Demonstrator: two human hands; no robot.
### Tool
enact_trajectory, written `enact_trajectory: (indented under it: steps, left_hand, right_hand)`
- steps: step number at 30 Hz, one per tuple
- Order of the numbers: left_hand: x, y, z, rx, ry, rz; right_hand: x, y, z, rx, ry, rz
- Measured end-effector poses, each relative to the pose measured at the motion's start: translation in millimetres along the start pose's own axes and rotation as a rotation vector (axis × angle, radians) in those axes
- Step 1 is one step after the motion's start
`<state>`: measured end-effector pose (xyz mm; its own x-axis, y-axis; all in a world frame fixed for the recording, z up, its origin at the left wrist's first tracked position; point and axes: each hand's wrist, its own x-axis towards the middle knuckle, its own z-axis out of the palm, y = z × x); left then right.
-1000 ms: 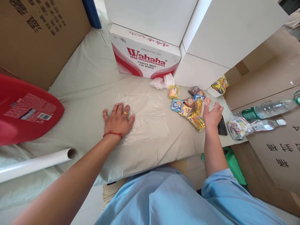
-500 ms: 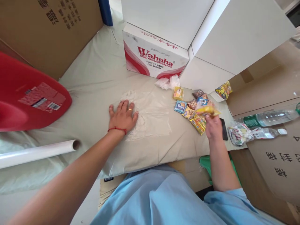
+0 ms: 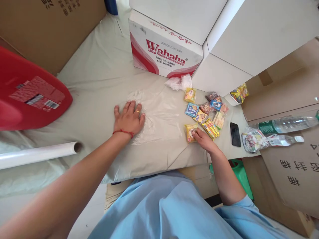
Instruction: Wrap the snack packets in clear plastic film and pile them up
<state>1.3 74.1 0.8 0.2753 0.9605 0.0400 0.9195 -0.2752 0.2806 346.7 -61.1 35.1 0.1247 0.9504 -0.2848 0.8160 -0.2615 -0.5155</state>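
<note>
My left hand (image 3: pixel 129 119) lies flat with fingers spread on the left part of a clear plastic bag (image 3: pixel 163 119), which is spread out on the cloth-covered table. To the right of the bag, my right hand (image 3: pixel 204 139) grips a yellow snack packet (image 3: pixel 189 133) by its right side, low at the tabletop. Close beyond that hand lie several small snack packets, among them yellow bars (image 3: pixel 211 128), a blue packet (image 3: pixel 191 110) and a pale green-yellow packet (image 3: pixel 219 119). Another yellow packet (image 3: pixel 190 95) lies farther back, near a crumpled plastic bag (image 3: pixel 178 82).
A Wahaha water carton (image 3: pixel 164 49) and white boxes (image 3: pixel 224 69) stand at the back. On the left are a red jug (image 3: pixel 35 89) and a white roll (image 3: pixel 40 153). On the right lie a phone (image 3: pixel 235 134), plastic bottles (image 3: pixel 281 126) and a white tub (image 3: pixel 233 99) of packets.
My right hand has brought the yellow packet left and nearer to me, from above the other packets down to the table, uncovering the phone. My left hand stays on the plastic bag.
</note>
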Motion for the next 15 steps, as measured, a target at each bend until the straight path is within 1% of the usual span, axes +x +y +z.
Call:
enact_trajectory:
  steps: [2,4,5,7,8,10,12,13,15]
  left_hand:
    - [0,0,-1,-0.001,0.000,0.006]
    - [-1,0,-1,0.001,-0.006,0.005]
    - [0,0,0,0.001,-0.008,0.003]
    - [0,0,0,0.001,-0.010,0.002]
    - [0,0,0,-0.001,-0.012,0.000]
    - [0,0,0,-0.003,-0.018,-0.003]
    - [0,0,-1,-0.006,-0.019,-0.002]
    - [0,0,-1,-0.009,-0.017,0.000]
    - [-1,0,-2,-0.013,-0.016,0.002]
  right_hand:
    - [6,-1,0,-0.121,0.087,0.037]
    - [7,0,2,-0.127,0.174,0.119]
    - [6,1,4,-0.077,0.183,0.167]
    - [2,2,7,0.092,0.148,0.234]
    - [-1,2,9,0.188,0.128,0.242]
    - [-4,1,7,0.352,0.114,0.209]
    - [0,1,-6,0.468,0.162,0.157]
    - [6,2,-17,0.508,0.216,0.130]
    - [29,6,-48,0.544,0.382,0.073]
